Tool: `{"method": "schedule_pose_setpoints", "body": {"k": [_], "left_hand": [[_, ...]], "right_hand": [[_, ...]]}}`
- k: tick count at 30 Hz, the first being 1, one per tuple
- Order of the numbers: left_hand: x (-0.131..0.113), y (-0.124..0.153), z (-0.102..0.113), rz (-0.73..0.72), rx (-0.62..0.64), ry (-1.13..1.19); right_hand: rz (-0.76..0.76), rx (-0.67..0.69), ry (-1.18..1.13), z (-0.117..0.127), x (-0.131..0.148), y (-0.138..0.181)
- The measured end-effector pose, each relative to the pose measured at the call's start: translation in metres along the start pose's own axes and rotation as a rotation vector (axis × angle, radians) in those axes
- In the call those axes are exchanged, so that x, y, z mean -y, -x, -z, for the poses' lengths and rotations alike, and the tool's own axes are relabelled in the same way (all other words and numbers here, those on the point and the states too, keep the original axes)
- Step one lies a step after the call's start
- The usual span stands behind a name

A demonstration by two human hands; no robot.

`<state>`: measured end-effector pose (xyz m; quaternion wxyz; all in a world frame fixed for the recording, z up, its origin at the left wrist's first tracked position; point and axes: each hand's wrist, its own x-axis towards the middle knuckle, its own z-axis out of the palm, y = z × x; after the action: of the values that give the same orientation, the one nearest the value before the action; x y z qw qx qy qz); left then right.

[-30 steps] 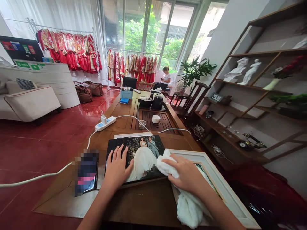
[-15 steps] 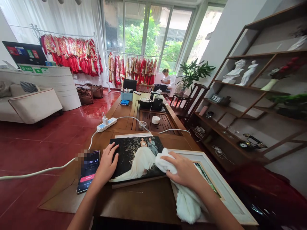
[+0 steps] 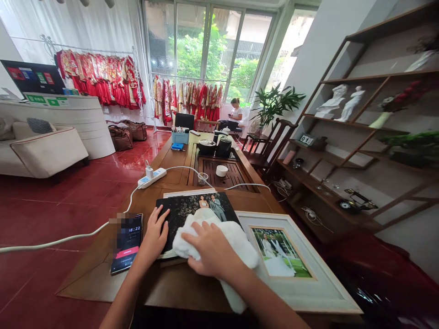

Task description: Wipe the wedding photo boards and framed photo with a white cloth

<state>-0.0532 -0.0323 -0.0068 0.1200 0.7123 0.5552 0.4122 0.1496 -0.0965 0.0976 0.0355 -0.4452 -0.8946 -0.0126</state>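
Note:
A dark wedding photo panel [image 3: 181, 205] lies on the wooden table [image 3: 178, 292], a couple printed near its top right. My left hand [image 3: 158, 232] rests on the panel's left edge, fingers spread. With my right hand [image 3: 211, 246] I press a white cloth [image 3: 236, 233] onto the lower middle of the panel, my fingers over it. The cloth covers much of the printed white dress and trails down past the panel's near edge. Right of the panel is a white framed wedding photo [image 3: 281, 251], its left side partly under the cloth and my forearm.
A phone [image 3: 126, 244] lies left of my left hand. Behind the panel are a power strip [image 3: 152, 178] with white cables, a tea tray [image 3: 236, 178] with a white cup [image 3: 221, 171], and a pen box [image 3: 180, 135]. A person [image 3: 235, 113] sits by the windows.
My right hand has swept left with the cloth, from the panel's right edge to its middle. The framed photo's picture is now uncovered. My left hand stays in place.

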Motion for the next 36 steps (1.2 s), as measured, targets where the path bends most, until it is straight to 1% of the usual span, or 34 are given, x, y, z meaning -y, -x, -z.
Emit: {"method": "schedule_pose_setpoints", "body": {"k": [3,5,9,14,20,27,30,32,36], "left_hand": [[0.007,0.0,-0.003,-0.015,0.015,-0.02],[0.011,-0.001,-0.004,-0.02,0.029,-0.03],[0.01,0.0,-0.006,-0.03,0.014,-0.033],[0.005,0.003,-0.004,-0.021,0.003,-0.017],[0.003,0.003,0.001,-0.029,0.016,-0.033],[0.001,0.001,0.003,-0.019,0.027,-0.025],[0.0,0.001,0.003,-0.022,0.033,-0.028],[0.0,0.0,0.003,-0.024,0.03,-0.04],[0.001,0.0,0.001,-0.044,0.009,-0.064]], "right_hand": [[0.074,-0.018,0.027,-0.005,0.023,-0.012],[0.085,-0.031,0.04,-0.008,0.031,-0.016],[0.075,-0.04,0.025,-0.009,0.029,-0.015],[0.024,-0.013,0.018,-0.005,0.008,-0.004],[-0.153,-0.006,0.038,0.001,-0.031,0.018],[-0.36,-0.061,0.074,-0.003,-0.074,0.047],[-0.42,-0.076,0.078,-0.003,-0.083,0.054],[-0.424,-0.089,0.064,-0.002,-0.084,0.053],[-0.394,-0.144,0.039,0.002,-0.086,0.038]]}}
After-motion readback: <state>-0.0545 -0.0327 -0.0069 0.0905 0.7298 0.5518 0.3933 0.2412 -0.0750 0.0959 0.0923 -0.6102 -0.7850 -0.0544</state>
